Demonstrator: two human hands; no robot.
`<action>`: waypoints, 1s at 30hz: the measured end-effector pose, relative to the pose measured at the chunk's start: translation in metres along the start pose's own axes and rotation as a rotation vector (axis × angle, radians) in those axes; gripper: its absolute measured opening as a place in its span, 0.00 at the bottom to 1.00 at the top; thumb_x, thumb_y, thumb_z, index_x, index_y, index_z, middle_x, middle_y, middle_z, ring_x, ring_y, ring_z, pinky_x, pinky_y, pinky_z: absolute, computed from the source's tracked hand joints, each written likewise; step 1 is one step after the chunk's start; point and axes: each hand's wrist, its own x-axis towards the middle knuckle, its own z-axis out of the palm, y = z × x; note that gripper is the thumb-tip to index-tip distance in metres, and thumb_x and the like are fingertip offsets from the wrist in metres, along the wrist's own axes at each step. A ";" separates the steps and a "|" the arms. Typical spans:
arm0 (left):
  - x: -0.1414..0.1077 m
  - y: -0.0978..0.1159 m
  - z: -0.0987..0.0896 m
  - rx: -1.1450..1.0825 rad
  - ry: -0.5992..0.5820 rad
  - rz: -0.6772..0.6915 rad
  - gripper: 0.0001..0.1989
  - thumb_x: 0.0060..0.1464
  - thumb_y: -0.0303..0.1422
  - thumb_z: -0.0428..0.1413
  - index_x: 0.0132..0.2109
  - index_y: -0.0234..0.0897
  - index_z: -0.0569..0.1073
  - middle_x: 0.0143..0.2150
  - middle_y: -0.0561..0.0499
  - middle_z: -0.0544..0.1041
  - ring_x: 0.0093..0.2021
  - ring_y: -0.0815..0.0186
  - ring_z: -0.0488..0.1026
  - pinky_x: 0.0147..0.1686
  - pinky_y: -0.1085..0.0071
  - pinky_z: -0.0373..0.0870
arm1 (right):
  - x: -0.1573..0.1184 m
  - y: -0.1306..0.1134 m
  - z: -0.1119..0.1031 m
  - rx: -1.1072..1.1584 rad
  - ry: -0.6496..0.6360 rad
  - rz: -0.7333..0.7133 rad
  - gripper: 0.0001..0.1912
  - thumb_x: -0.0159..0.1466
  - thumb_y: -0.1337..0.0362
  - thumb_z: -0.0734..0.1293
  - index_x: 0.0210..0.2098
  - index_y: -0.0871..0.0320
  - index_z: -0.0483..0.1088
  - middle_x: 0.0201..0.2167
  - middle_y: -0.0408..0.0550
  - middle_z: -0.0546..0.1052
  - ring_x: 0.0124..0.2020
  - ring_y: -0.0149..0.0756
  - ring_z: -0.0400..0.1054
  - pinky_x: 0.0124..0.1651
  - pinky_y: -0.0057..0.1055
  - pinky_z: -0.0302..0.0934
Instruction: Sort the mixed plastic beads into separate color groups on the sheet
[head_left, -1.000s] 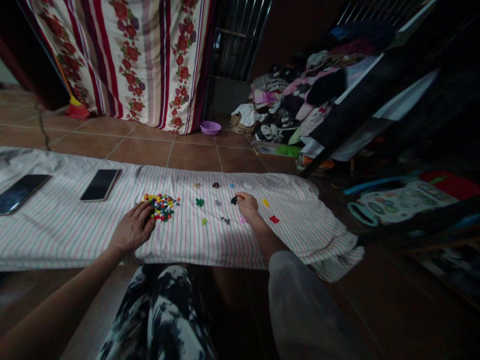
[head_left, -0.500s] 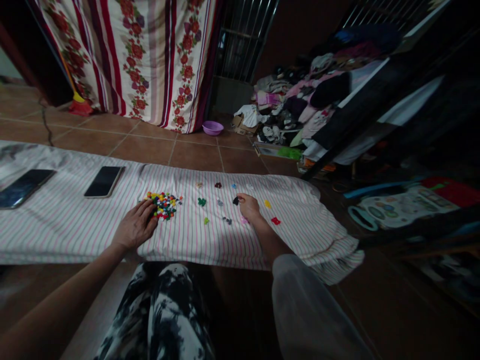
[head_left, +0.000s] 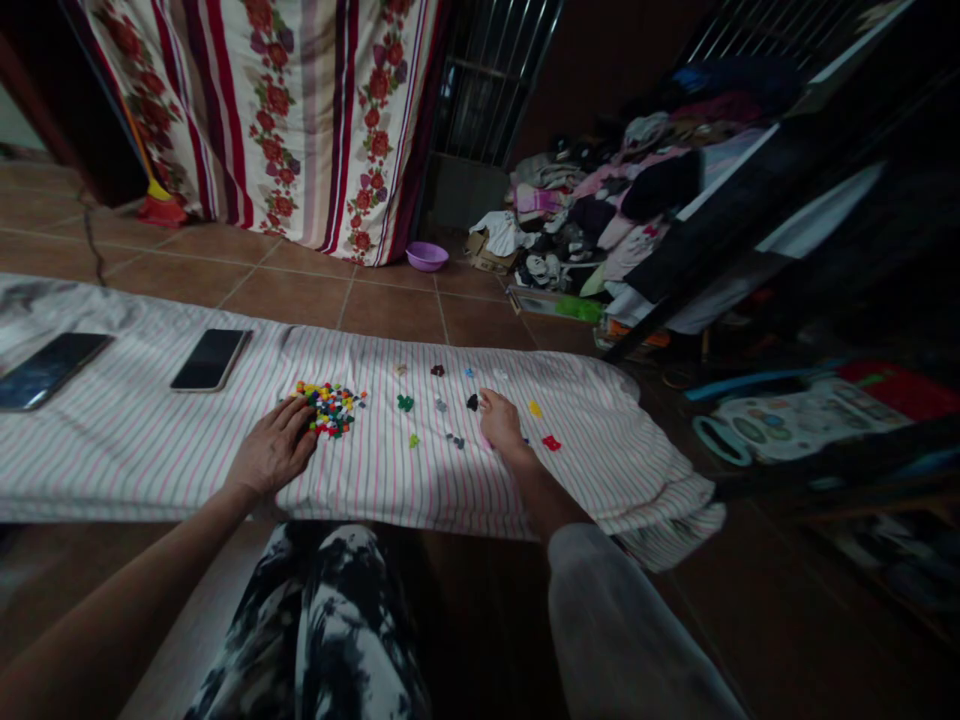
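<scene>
The left hand [head_left: 274,447] lies palm down at the near-left edge of the mixed pile [head_left: 334,410], thumb apart from the fingers, with no piece visibly clamped; dragging it could scatter the loose bits across the cloth [head_left: 375,490]. The right hand [head_left: 500,420] is just beside the black pieces [head_left: 472,402], thumb and forefinger near each other; whether a piece sits between them I cannot tell. The pink pieces [head_left: 486,441] lie partly hidden by that hand, so its lower fingers or heel could nudge them out of place as it shifts. The grey pieces [head_left: 441,405] and dark grey pieces [head_left: 454,440] lie near each other, and in this dim light they could be confused; a tug on the creased cloth might also disturb every group
</scene>
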 end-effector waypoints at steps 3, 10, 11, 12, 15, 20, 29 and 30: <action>0.000 0.000 0.000 0.003 -0.010 -0.015 0.19 0.62 0.39 0.43 0.52 0.32 0.69 0.55 0.39 0.72 0.63 0.54 0.61 0.61 0.52 0.61 | 0.002 0.010 -0.001 0.134 0.003 0.045 0.26 0.56 0.79 0.56 0.51 0.60 0.71 0.46 0.53 0.76 0.44 0.35 0.73 0.49 0.29 0.65; 0.000 0.000 0.000 -0.001 -0.028 -0.037 0.21 0.61 0.39 0.43 0.53 0.30 0.69 0.56 0.37 0.71 0.63 0.53 0.60 0.62 0.52 0.60 | 0.010 0.024 0.002 0.463 0.102 0.153 0.21 0.56 0.70 0.58 0.45 0.59 0.74 0.38 0.49 0.78 0.39 0.35 0.74 0.44 0.32 0.69; 0.000 0.000 0.000 -0.002 -0.030 -0.036 0.21 0.61 0.39 0.43 0.53 0.30 0.69 0.56 0.37 0.71 0.63 0.53 0.60 0.62 0.52 0.60 | 0.011 0.025 0.000 0.495 0.118 0.172 0.20 0.56 0.67 0.58 0.45 0.60 0.74 0.36 0.49 0.78 0.37 0.35 0.74 0.42 0.32 0.69; 0.000 0.000 0.000 -0.001 -0.029 -0.036 0.21 0.62 0.39 0.43 0.53 0.30 0.69 0.56 0.37 0.71 0.63 0.53 0.60 0.62 0.52 0.60 | 0.012 0.026 -0.002 0.514 0.137 0.192 0.20 0.57 0.65 0.57 0.45 0.61 0.74 0.35 0.49 0.78 0.35 0.34 0.73 0.41 0.32 0.70; 0.000 0.001 -0.001 0.003 -0.019 -0.031 0.20 0.61 0.39 0.44 0.53 0.31 0.69 0.56 0.38 0.71 0.63 0.52 0.60 0.61 0.51 0.61 | 0.016 0.029 -0.016 0.505 0.176 0.215 0.21 0.57 0.62 0.58 0.45 0.62 0.73 0.36 0.51 0.78 0.31 0.34 0.73 0.40 0.33 0.69; 0.001 0.001 -0.002 -0.026 -0.012 -0.013 0.19 0.61 0.37 0.45 0.53 0.32 0.70 0.55 0.38 0.72 0.63 0.52 0.61 0.61 0.50 0.62 | 0.016 0.037 -0.042 0.307 0.240 0.180 0.19 0.56 0.64 0.60 0.43 0.61 0.74 0.41 0.51 0.78 0.43 0.38 0.72 0.52 0.36 0.63; 0.001 0.001 -0.002 -0.030 -0.003 -0.007 0.19 0.60 0.38 0.45 0.53 0.33 0.69 0.54 0.39 0.73 0.62 0.51 0.62 0.60 0.50 0.63 | 0.001 0.042 -0.046 0.022 0.127 0.197 0.16 0.58 0.67 0.61 0.43 0.57 0.75 0.40 0.47 0.78 0.43 0.36 0.71 0.50 0.31 0.62; 0.001 0.001 -0.002 -0.021 -0.003 0.002 0.19 0.60 0.38 0.45 0.53 0.33 0.69 0.54 0.39 0.72 0.62 0.51 0.62 0.60 0.50 0.63 | 0.001 0.040 -0.043 -0.010 0.087 0.167 0.15 0.58 0.66 0.63 0.43 0.57 0.75 0.40 0.47 0.78 0.42 0.35 0.71 0.50 0.31 0.62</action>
